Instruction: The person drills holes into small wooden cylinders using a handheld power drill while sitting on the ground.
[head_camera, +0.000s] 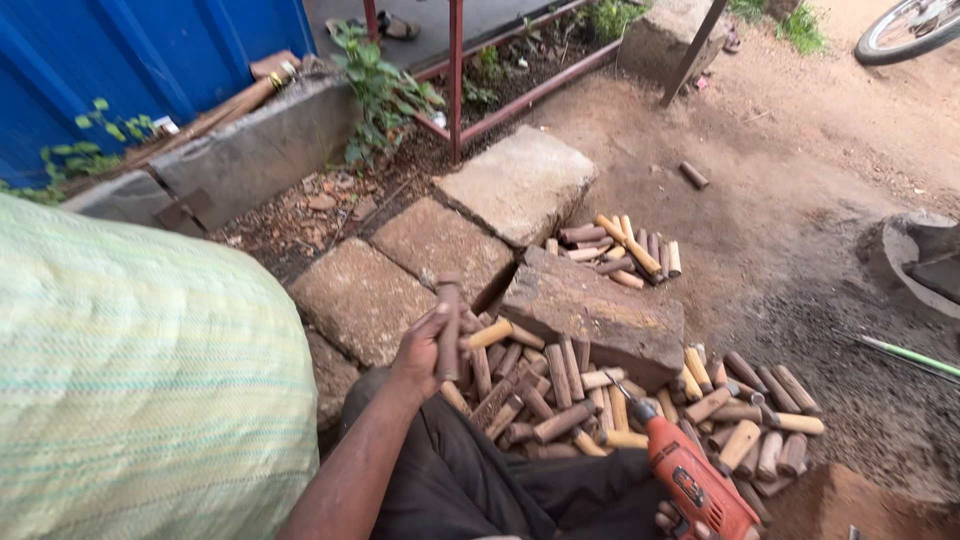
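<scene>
My left hand (418, 352) is closed around a short dark wooden peg (449, 322) and holds it upright above a heap of similar round wooden pegs (560, 400) on the ground. At the bottom edge, my right hand (672, 520), mostly cut off by the frame, grips an orange power drill (695, 485). Its bit points up and to the left over the heap. The drill bit and the held peg are apart.
A worn stone block (590, 305) lies behind the heap, with a smaller pile of pegs (625, 250) beyond it. Flat stone slabs (520, 180), a red metal frame (456, 80), a blue metal wall (150, 50) and a bicycle wheel (905, 30) surround the dirt ground.
</scene>
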